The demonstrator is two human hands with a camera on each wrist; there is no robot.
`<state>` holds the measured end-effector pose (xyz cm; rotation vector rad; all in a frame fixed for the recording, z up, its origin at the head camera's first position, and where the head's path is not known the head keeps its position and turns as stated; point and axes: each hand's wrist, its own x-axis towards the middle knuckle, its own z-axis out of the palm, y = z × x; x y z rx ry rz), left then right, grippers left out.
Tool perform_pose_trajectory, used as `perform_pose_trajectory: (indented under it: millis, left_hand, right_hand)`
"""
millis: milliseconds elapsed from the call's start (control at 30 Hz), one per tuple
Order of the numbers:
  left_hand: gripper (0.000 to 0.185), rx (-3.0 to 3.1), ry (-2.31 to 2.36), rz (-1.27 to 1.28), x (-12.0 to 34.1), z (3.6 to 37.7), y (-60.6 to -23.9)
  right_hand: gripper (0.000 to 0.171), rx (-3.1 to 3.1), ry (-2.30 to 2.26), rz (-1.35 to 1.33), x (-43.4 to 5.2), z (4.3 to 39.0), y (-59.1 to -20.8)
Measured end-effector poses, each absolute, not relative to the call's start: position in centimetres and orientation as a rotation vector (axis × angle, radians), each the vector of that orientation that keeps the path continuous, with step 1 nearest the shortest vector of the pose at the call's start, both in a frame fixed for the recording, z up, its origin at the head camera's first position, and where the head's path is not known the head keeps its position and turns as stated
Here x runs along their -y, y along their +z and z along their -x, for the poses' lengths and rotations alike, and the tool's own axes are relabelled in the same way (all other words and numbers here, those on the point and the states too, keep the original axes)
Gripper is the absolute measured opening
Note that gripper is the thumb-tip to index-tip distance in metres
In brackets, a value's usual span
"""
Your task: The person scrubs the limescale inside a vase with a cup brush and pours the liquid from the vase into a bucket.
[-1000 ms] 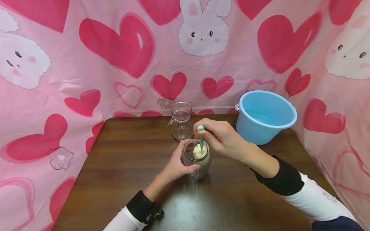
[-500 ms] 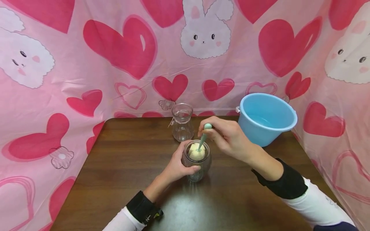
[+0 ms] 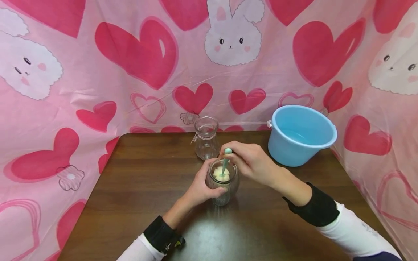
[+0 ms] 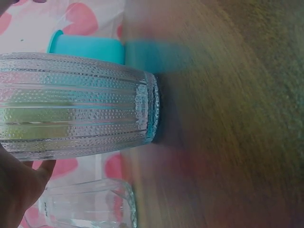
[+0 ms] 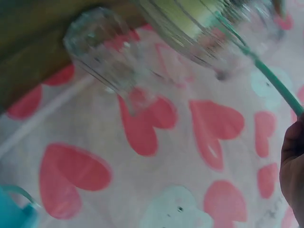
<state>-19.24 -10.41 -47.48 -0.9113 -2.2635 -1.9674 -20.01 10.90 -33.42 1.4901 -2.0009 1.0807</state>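
Note:
A ribbed clear glass jar [image 3: 231, 188] stands on the table, slightly left of the right hand. My left hand [image 3: 200, 185] grips its side, thumb in front, below the rim. In the left wrist view the jar's dotted wall [image 4: 118, 102] fills much of the left side. My right hand [image 3: 254, 163] holds the green handle [image 5: 275, 83] of a sponge cup brush from above. The brush's pale yellow sponge head [image 3: 220, 174] sits inside the jar, just under the mouth. Its lower end shows only dimly through the textured glass.
A clear glass vase [image 3: 206, 146] with a string tied round its neck stands right behind the jar. At the back right of the brown wooden table [image 3: 147, 174] is a light blue bucket [image 3: 289, 152]. A pink heart-print cloth [image 3: 192, 72] hangs behind and at both sides.
The right hand and brush first rose, then moved down and slightly left, so the sponge now sits lower in the jar. The left hand keeps its hold on the jar.

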Motion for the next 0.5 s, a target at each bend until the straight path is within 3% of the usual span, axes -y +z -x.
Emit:
perform_pose_trajectory:
  millis: [167,500]
  left_hand:
    - [0.086,2.273,-1.95,0.903,10.4,19.3,-47.4]
    - [0.085,2.299,-1.942,0.907,10.3,19.2,-47.5]
  right_hand:
    - [0.016,1.983,1.09,-1.468,-11.0,20.0,-32.8]
    - [0.022,2.234,1.183,-1.413,-10.7,20.7,-37.3]
